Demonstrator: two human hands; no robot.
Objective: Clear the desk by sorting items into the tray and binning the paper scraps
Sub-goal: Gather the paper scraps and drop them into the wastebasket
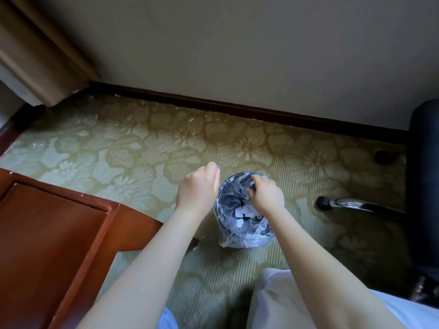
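Paper scraps (239, 212) in bin (249, 241), half behind right hand (267, 195).

— How many bins were there?
— One small round dark bin lined with clear plastic (247, 243); white torn paper scraps (240, 211), too many to count
— Hands?
— Two: left hand (197, 188), right hand (267, 195); one red-brown wooden desk (54, 233)

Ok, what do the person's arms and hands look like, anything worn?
Both forearms are bare: no sleeves, gloves, watch or bracelet show. On the left hand the thumbnail looks painted pale purple; the right hand shows no rings. Light blue fabric shows at the frame's bottom by each upper arm.
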